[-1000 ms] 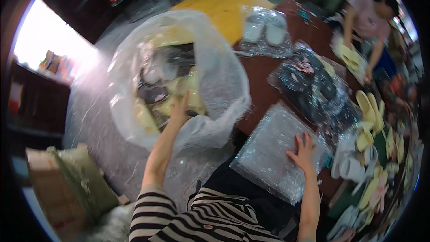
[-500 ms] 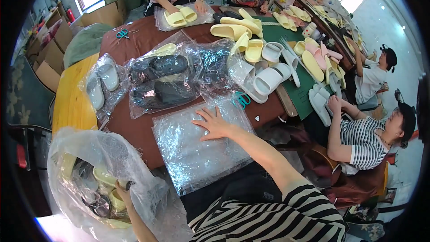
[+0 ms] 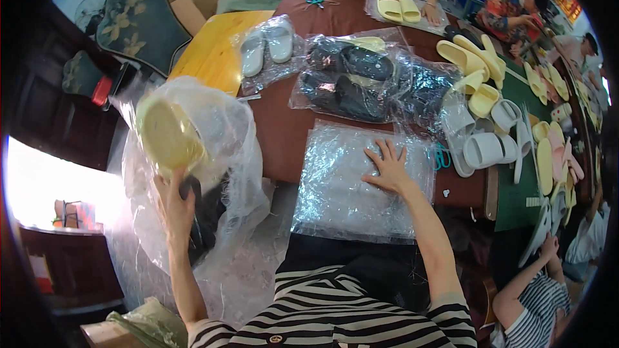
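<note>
My left hand (image 3: 174, 203) is closed at the lower end of a yellow slipper (image 3: 162, 134), which stands upright, blurred, with clear film about it. Behind the slipper is a translucent white sack (image 3: 240, 132). Something dark (image 3: 205, 216) shows beside my left thumb, too unclear to name. With fingers spread, my right hand (image 3: 389, 171) lies flat on a stack of clear plastic bags (image 3: 338, 183) at the table's near edge. Beyond the stack lie black slippers (image 3: 364, 67) in clear bags. A bagged grey pair (image 3: 279, 44) sits to their left.
Loose grey slippers (image 3: 482, 149) and yellow slippers (image 3: 461, 57) are heaped on the right. Teal scissors (image 3: 441, 156) lie beside the bag stack, another teal pair (image 3: 314, 0) at the far edge. Co-workers sit across and to the right. A chair (image 3: 138, 26) stands far left.
My view has swung left. My left hand has come up from inside the sack with the yellow slipper. My right hand stays flat on the bag stack.
</note>
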The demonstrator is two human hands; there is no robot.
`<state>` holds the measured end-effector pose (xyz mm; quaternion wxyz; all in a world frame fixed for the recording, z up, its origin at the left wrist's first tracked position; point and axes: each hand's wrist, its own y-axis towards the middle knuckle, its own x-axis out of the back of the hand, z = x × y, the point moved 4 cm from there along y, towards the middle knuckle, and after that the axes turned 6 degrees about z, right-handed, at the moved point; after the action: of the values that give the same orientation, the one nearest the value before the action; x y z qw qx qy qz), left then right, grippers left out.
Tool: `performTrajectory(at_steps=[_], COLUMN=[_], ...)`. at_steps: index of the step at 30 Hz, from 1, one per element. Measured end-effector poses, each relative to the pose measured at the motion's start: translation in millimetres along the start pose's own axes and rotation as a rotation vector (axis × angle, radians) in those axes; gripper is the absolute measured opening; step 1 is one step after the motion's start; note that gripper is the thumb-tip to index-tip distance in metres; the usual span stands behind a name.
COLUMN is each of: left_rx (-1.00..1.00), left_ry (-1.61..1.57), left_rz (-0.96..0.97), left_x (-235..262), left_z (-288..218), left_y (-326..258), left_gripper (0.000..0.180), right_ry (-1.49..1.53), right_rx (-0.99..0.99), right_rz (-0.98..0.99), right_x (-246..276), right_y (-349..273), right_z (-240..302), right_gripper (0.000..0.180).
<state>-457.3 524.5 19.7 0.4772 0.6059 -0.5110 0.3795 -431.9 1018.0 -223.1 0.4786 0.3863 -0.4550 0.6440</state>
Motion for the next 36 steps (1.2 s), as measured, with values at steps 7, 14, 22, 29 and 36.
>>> performTrajectory(at_steps=[7,14,22,29,36], left_rx=[-0.456,-0.807,-0.530,-0.465,0.634], left_ry=[-0.197,-0.544,-0.717,-0.729,-0.197], left_rz=[-0.221,-0.243,0.130,-0.066,0.137], left_x=[91,-9,-142,-155,-189], left_z=[-181,-330,-358,-130,277], left_y=[78,193,182,102,15], left_gripper=[0.056,0.073,0.089,0.040,0.086], right_ry=[0.017,0.005,0.001,0.033,0.609], right_rx=[0.013,0.016,0.020,0.003,0.164], right_rz=[-0.052,-0.071,0.011,0.055,-0.023], right_x=[-2,4,-12,15,50], right_y=[-1,-7,6,-3,36], right_z=[-2,1,10,-16,-10], right_gripper=[0.089,0.090,0.089,0.079,0.063])
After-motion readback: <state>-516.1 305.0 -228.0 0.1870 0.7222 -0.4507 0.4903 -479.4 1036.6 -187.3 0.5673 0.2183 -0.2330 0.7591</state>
